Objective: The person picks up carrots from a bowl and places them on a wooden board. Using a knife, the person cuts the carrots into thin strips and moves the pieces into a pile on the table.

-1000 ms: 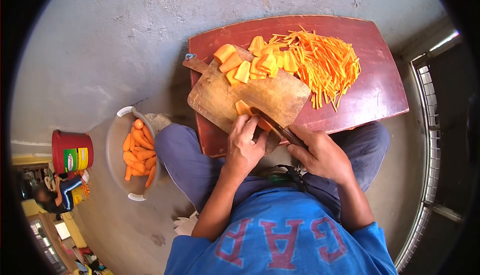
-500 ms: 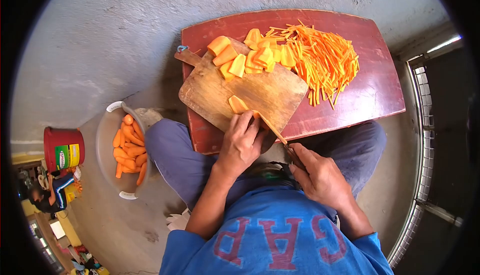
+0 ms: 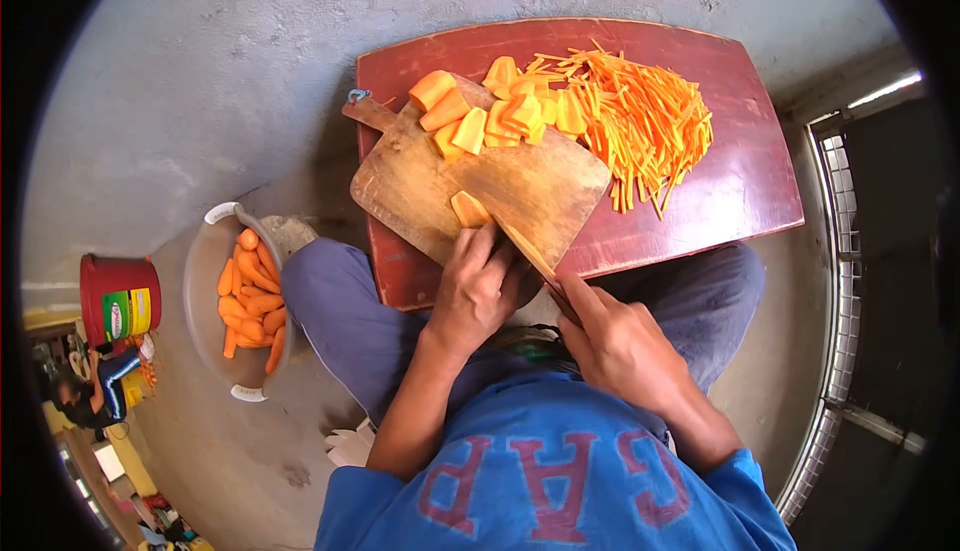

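My left hand [image 3: 474, 286] presses with bent fingers on a carrot slice [image 3: 468, 210] near the lower edge of the wooden cutting board [image 3: 400, 186]. My right hand [image 3: 615, 336] is closed round the handle of a knife [image 3: 532, 254], whose blade slants up and left to my left fingertips. Thick carrot pieces [image 3: 445, 109] lie along the board's upper edge. To their right, a heap of thin carrot strips [image 3: 655, 126] rests on the red table [image 3: 745, 171]. The underside of the slice is hidden by my left fingers.
A grey basin [image 3: 205, 296] with several whole carrots [image 3: 252, 296] stands on the floor at left, beside a red bucket [image 3: 93, 301]. Another person [image 3: 90, 391] sits at the far left. A wall [image 3: 250, 51] rises behind the table, and a metal-framed door [image 3: 850, 291] is at right.
My right hand and the knife have moved left and slightly up, towards my left hand. Less of the carrot slice shows above my left fingers. The whole view has shifted a little.
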Demonstrator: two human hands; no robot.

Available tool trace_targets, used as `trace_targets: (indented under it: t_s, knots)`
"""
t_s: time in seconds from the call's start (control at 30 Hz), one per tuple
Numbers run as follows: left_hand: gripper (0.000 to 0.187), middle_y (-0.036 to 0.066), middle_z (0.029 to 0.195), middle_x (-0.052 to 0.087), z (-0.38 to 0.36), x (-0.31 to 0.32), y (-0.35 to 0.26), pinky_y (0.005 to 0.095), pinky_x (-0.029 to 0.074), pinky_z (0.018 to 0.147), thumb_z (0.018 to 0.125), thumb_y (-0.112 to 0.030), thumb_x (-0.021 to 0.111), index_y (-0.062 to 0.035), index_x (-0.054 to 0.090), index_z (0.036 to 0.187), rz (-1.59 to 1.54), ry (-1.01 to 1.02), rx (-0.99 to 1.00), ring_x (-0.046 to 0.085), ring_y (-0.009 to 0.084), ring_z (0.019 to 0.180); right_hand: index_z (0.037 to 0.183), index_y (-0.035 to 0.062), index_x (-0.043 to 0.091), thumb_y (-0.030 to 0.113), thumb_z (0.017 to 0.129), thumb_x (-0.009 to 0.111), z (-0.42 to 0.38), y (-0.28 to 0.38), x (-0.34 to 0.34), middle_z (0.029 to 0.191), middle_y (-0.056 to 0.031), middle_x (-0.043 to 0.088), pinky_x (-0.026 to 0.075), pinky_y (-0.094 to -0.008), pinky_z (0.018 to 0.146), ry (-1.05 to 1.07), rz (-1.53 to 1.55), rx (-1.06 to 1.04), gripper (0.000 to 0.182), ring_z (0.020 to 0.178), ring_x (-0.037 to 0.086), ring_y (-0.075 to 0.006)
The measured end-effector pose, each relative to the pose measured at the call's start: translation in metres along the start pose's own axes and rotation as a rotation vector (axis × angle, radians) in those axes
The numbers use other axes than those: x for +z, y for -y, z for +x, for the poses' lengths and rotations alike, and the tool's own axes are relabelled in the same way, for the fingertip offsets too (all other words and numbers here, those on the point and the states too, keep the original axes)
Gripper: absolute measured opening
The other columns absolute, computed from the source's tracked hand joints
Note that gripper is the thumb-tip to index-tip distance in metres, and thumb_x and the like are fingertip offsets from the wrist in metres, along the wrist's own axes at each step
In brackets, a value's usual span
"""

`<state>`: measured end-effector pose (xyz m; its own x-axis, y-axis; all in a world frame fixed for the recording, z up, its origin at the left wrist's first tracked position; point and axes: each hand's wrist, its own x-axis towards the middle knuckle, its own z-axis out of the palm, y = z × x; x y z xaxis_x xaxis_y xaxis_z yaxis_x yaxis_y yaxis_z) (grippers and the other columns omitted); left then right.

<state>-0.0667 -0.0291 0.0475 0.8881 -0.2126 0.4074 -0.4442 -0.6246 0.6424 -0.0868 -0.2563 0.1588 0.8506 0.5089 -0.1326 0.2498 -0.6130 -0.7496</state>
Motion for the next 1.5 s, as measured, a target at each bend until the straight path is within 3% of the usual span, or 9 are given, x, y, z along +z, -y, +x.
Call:
trace_targets:
  t_s: [0.03, 0.2, 0.4, 0.5, 0.73, 0.93, 1.07, 1.37, 1.5]
  knots:
    - [0.033, 0.027, 0.136, 0.069, -0.001, 0.0, 0.0, 0.0533, 0.059, 0.103, 0.094, 0.002, 0.077, 0.0045, 0.079, 0.127, 0.004, -0.001, -0.004, 0.065, 0.0481, 0.117, 0.134, -0.0036, 0.054, 0.008, 0.107, 0.07, -0.006, 0.002, -0.001, 0.094, -0.0338, 0.074, 0.06, -0.0649, 0.074, -0.026, 0.003, -0.012, 0.034, 0.086, 0.073, -0.0581]
    - [0.037, 0.024, 0.134, 0.072, -0.006, 0.006, 0.005, 0.0526, 0.06, 0.101, 0.088, 0.006, 0.079, 0.005, 0.082, 0.126, 0.047, -0.03, -0.004, 0.068, 0.0471, 0.116, 0.144, -0.0033, 0.053, 0.008, 0.106, 0.072, 0.014, -0.023, 0.012, 0.105, -0.0337, 0.075, 0.059, -0.0634, 0.075, -0.002, 0.035, -0.035, 0.044, 0.089, 0.073, -0.0584]
    - [0.05, 0.027, 0.138, 0.067, -0.009, 0.002, 0.012, 0.0535, 0.058, 0.108, 0.084, 0.008, 0.064, 0.0112, 0.076, 0.132, 0.054, 0.013, 0.035, 0.064, 0.0459, 0.12, 0.145, -0.0026, 0.054, 0.008, 0.107, 0.072, 0.002, -0.012, 0.002, 0.11, -0.0336, 0.074, 0.058, -0.0629, 0.075, 0.008, 0.032, -0.014, 0.044, 0.095, 0.073, -0.0588]
    - [0.052, 0.026, 0.138, 0.066, -0.006, 0.002, 0.01, 0.053, 0.057, 0.108, 0.083, 0.007, 0.064, 0.0107, 0.076, 0.133, 0.082, 0.032, 0.018, 0.063, 0.0448, 0.118, 0.145, -0.0025, 0.056, 0.008, 0.106, 0.072, -0.002, -0.014, 0.005, 0.111, -0.0331, 0.074, 0.059, -0.0625, 0.077, 0.009, 0.054, 0.016, 0.043, 0.097, 0.073, -0.0586]
    - [0.051, 0.023, 0.134, 0.067, -0.005, 0.004, 0.014, 0.0509, 0.058, 0.105, 0.083, 0.007, 0.063, 0.0087, 0.077, 0.132, 0.086, 0.015, 0.026, 0.063, 0.0428, 0.113, 0.146, -0.0018, 0.057, 0.009, 0.106, 0.073, -0.005, -0.009, 0.003, 0.113, -0.0339, 0.075, 0.06, -0.0612, 0.081, -0.046, 0.061, 0.019, 0.044, 0.101, 0.073, -0.0588]
    - [0.048, 0.021, 0.13, 0.069, -0.005, 0.006, 0.014, 0.0503, 0.058, 0.102, 0.083, 0.007, 0.062, 0.0077, 0.078, 0.128, 0.071, -0.013, 0.034, 0.064, 0.042, 0.111, 0.151, -0.0015, 0.057, 0.007, 0.105, 0.072, 0.021, -0.023, 0.007, 0.118, -0.0356, 0.075, 0.06, -0.0619, 0.082, 0.058, 0.073, 0.039, 0.049, 0.103, 0.073, -0.0593]
    - [0.048, 0.021, 0.129, 0.069, -0.005, 0.006, 0.017, 0.0517, 0.058, 0.1, 0.083, 0.007, 0.061, 0.0077, 0.078, 0.127, 0.055, -0.042, 0.056, 0.064, 0.0425, 0.11, 0.148, -0.0012, 0.057, 0.007, 0.104, 0.073, 0.01, -0.013, 0.004, 0.104, -0.0365, 0.076, 0.06, -0.0633, 0.08, -0.052, 0.134, -0.037, 0.047, 0.096, 0.074, -0.0595]
    - [0.049, 0.02, 0.123, 0.069, -0.008, 0.007, 0.017, 0.0508, 0.057, 0.099, 0.081, 0.007, 0.063, 0.0079, 0.078, 0.128, 0.068, -0.036, 0.036, 0.064, 0.0425, 0.109, 0.148, -0.0021, 0.057, 0.006, 0.105, 0.072, 0.019, -0.015, 0.003, 0.109, -0.0361, 0.075, 0.059, -0.0627, 0.08, 0.062, 0.07, 0.073, 0.046, 0.099, 0.074, -0.0581]
    - [0.05, 0.019, 0.122, 0.07, -0.008, 0.006, 0.016, 0.0505, 0.057, 0.1, 0.081, 0.007, 0.063, 0.0081, 0.079, 0.128, 0.019, -0.052, 0.036, 0.064, 0.041, 0.109, 0.145, -0.0015, 0.059, 0.005, 0.105, 0.071, 0.008, -0.015, 0.007, 0.104, -0.0363, 0.074, 0.058, -0.0629, 0.078, -0.058, 0.106, -0.047, 0.042, 0.096, 0.073, -0.0583]
